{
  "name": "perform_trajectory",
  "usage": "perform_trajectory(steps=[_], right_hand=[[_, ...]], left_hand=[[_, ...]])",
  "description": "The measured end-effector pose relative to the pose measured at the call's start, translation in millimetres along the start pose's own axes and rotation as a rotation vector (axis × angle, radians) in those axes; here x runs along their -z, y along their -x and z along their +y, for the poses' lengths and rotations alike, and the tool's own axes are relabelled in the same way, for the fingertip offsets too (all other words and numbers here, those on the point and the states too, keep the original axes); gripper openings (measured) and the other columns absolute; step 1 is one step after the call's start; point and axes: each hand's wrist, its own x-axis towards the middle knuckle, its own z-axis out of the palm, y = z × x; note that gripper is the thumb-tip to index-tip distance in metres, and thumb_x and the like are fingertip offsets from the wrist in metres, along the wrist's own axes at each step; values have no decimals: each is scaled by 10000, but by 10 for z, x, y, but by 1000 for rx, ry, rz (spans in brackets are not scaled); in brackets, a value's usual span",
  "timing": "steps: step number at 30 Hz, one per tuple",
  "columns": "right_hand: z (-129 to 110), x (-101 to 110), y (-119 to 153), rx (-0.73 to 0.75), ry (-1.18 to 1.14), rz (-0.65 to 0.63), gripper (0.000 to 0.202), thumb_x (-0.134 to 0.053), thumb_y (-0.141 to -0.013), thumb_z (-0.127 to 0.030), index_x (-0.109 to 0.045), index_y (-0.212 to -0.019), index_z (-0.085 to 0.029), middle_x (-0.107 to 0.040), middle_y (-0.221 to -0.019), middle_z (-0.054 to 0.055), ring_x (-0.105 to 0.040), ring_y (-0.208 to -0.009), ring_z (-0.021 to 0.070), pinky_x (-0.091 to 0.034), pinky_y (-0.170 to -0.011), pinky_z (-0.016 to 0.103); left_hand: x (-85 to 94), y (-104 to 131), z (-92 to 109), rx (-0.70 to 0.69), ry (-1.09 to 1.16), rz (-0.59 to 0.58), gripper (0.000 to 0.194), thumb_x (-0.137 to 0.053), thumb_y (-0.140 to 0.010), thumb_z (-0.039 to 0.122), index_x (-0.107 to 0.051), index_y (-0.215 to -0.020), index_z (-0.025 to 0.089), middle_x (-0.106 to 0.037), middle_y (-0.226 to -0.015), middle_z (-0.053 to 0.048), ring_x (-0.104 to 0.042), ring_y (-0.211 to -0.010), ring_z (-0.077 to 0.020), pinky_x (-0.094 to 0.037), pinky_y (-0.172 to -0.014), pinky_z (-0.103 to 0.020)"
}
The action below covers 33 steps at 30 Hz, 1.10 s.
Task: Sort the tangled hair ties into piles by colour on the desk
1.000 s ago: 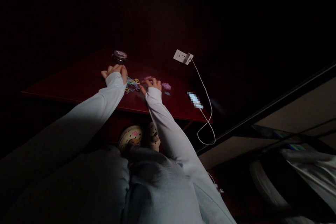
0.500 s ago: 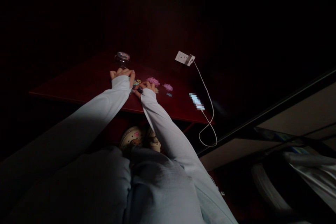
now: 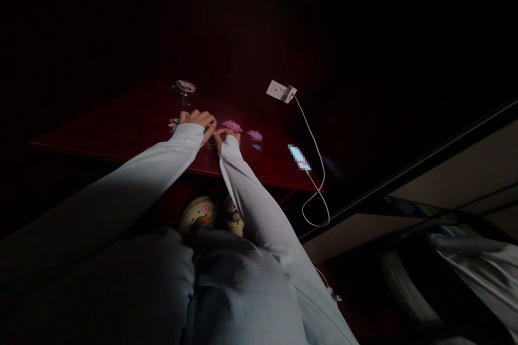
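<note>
My left hand (image 3: 198, 120) is bent over the dark red table (image 3: 133, 135), its fingers curled down and the thumb and forefinger drawn close together. A few yellowish bits show under it, and a small heap of coloured pieces (image 3: 174, 124), pink and green, lies by its outer side. Close on the right, my right hand (image 3: 229, 137) has thumb and forefinger in a pinch, almost touching the left fingertips. Whatever either hand holds is too small and dark to make out. Just beyond the right hand lies a pile of pink, band-like pieces (image 3: 232, 126).
A lidded clear jar (image 3: 185, 89) stands behind my left hand. Farther right are a smaller purple pile (image 3: 254, 135) and a few blue pieces (image 3: 257, 147). A lit phone (image 3: 299, 157) charges through a white cable (image 3: 318, 145) from a wall socket (image 3: 278, 91).
My left hand has shifted right towards my right hand, uncovering the pink and green pieces on its outer side. My right fingers have drawn into a pinch. The whole view has shifted slightly.
</note>
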Motion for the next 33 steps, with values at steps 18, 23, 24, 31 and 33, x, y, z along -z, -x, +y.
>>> perform_trajectory(steps=[18, 23, 24, 31, 33], right_hand=[[61, -68, -18, -36, -155, 79, 190, -581, -1059, -361, -700, -961, -249, -702, -1002, 16, -637, -1092, 230, -496, -1043, 357], [73, -63, -24, -34, -161, 59, 213, -564, -1063, -371, -697, -958, -241, -700, -934, 7, -638, -1069, 221, -477, -1074, 356], [73, -58, -20, -31, -160, 62, 212, -566, -1063, -374, -699, -965, -241, -703, -937, 10, -636, -1072, 223, -480, -1065, 351], [48, -47, -26, -35, -197, 63, 231, -567, -1069, -389, -712, -968, -241, -715, -899, 0, -650, -976, 203, -499, -1012, 320], [46, -46, -30, -34, -198, 52, 236, -575, -1069, -400, -723, -969, -245, -711, -875, -8, -647, -950, 194, -500, -998, 311]], left_hand=[[-71, -20, -69, 4, 26, -60, 231, -514, -1000, 304, -588, -790, 242, -725, -1023, -72, -550, -1126, -304, -310, -1046, -494], [-92, -13, -73, -23, 16, -74, 228, -489, -996, 309, -616, -815, 254, -749, -1058, -91, -582, -1140, -330, -322, -1039, -513], [-97, -17, -81, -32, 12, -76, 231, -485, -995, 312, -619, -815, 255, -752, -1055, -94, -587, -1137, -333, -326, -1036, -515], [-107, -63, -183, -78, 29, -95, 210, -506, -991, 337, -654, -864, 259, -753, -1038, -85, -595, -1116, -322, -341, -1020, -499], [-106, -73, -210, -78, 25, -107, 211, -506, -996, 339, -671, -894, 256, -752, -1062, -81, -592, -1131, -315, -337, -1025, -494]])
